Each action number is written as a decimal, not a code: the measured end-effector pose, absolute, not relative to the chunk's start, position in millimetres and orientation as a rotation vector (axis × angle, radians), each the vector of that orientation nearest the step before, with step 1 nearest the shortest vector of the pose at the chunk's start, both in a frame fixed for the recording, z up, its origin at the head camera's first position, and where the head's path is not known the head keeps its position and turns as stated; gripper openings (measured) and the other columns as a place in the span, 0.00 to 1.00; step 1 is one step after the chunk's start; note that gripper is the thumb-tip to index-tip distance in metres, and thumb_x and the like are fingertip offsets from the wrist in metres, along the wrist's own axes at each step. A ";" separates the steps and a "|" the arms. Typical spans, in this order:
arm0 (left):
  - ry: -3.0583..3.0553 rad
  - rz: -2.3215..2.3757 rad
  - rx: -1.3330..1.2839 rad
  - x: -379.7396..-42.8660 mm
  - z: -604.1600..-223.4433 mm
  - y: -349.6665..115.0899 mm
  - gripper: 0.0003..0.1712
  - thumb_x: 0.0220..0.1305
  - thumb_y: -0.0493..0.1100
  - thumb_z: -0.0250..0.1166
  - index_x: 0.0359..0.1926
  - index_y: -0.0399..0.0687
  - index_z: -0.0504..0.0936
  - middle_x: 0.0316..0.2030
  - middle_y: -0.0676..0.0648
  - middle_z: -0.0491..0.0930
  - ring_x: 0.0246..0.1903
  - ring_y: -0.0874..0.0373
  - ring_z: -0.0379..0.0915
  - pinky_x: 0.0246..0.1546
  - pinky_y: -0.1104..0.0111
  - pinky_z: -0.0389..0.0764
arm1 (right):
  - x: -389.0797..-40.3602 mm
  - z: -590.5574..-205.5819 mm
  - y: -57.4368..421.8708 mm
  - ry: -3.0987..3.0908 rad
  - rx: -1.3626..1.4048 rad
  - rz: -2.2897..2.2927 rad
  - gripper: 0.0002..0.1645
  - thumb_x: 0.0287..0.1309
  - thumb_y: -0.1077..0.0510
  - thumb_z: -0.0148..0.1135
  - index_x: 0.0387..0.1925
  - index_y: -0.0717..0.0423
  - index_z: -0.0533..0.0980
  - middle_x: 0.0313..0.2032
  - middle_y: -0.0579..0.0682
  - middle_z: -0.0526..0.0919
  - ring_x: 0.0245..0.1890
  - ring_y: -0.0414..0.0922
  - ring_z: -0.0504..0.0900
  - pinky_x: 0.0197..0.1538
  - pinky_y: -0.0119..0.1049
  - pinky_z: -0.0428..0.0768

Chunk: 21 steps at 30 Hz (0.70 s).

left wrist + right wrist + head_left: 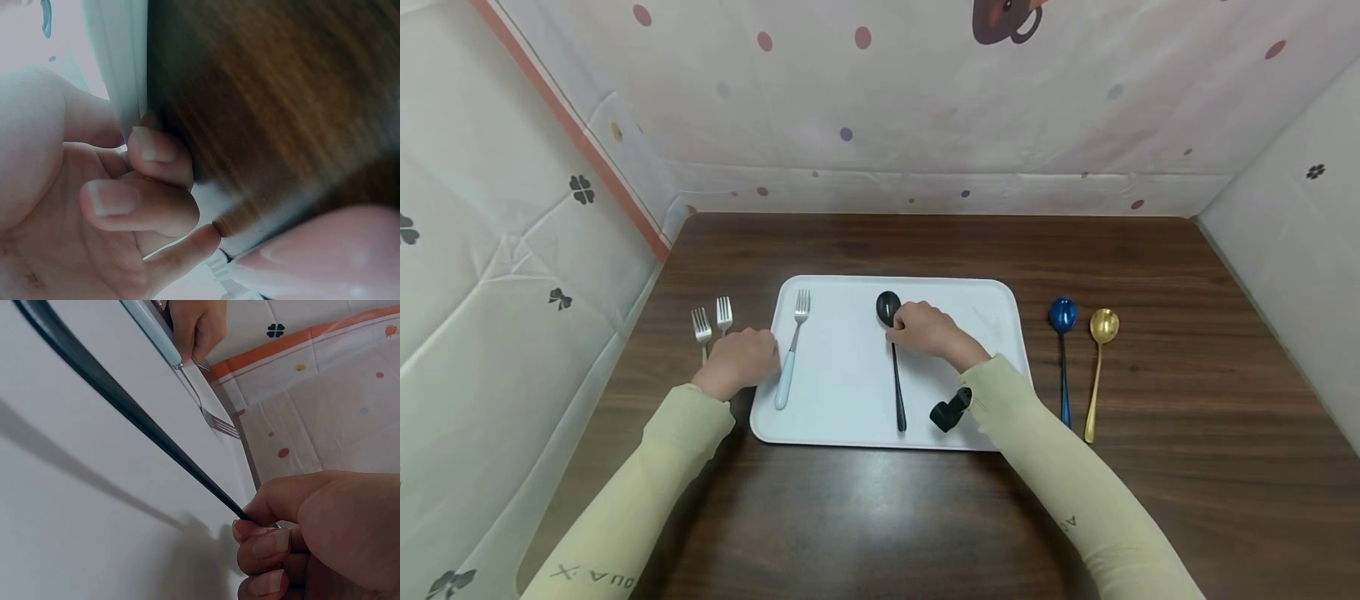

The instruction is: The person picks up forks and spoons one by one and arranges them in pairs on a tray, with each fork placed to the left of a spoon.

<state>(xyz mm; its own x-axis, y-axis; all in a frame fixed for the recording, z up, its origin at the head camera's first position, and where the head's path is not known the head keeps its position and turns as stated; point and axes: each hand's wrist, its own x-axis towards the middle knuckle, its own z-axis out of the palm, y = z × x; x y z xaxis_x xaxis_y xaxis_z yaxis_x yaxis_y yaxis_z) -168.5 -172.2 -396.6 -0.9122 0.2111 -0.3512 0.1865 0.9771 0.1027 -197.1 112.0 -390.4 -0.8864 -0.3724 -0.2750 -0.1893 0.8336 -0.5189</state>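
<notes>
A white tray (842,421) lies on the brown table, a fork with a pale blue handle (786,379) on its left side. At the tray's left edge, my left hand (739,360) grips the rim between thumb and curled fingers, as the left wrist view shows. Over the middle of the tray, my right hand (928,333) pinches a black spoon (898,392) by its handle, just below the bowl. In the right wrist view the handle (144,422) slants above the tray and casts a shadow on it.
Two forks, one (702,323) beside the other (724,312), lie left of the tray, partly behind my left hand. To the right of the tray are a blue spoon (1063,315) and a gold spoon (1103,327). Patterned cloth (925,125) surrounds the table's back and sides.
</notes>
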 end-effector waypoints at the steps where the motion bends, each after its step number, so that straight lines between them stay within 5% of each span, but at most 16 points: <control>1: 2.755 0.095 0.286 -168.5 -396.7 -172.2 0.14 0.61 0.42 0.46 0.32 0.38 0.76 0.20 0.44 0.72 0.20 0.52 0.67 0.20 0.60 0.68 | -197.0 -390.3 110.7 2.647 -0.422 -0.696 0.20 0.58 0.53 0.53 0.13 0.53 0.66 0.14 0.46 0.64 0.18 0.42 0.65 0.26 0.35 0.63; 21: 2.757 0.091 0.280 -170.8 -398.6 -171.2 0.15 0.62 0.43 0.45 0.30 0.39 0.76 0.20 0.44 0.72 0.20 0.51 0.67 0.20 0.59 0.69 | -195.3 -398.7 94.4 2.652 -0.412 -0.765 0.22 0.59 0.52 0.53 0.11 0.52 0.65 0.12 0.44 0.62 0.17 0.41 0.63 0.24 0.34 0.61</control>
<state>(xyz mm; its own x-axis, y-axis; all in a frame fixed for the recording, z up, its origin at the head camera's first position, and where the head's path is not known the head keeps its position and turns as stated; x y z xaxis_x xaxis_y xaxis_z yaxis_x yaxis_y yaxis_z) -170.8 -171.2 -398.6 -0.9130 0.2062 -0.3521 0.1825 0.9782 0.0994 -195.3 94.4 -398.7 -0.8967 -0.3663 -0.2484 -0.1777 0.8120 -0.5559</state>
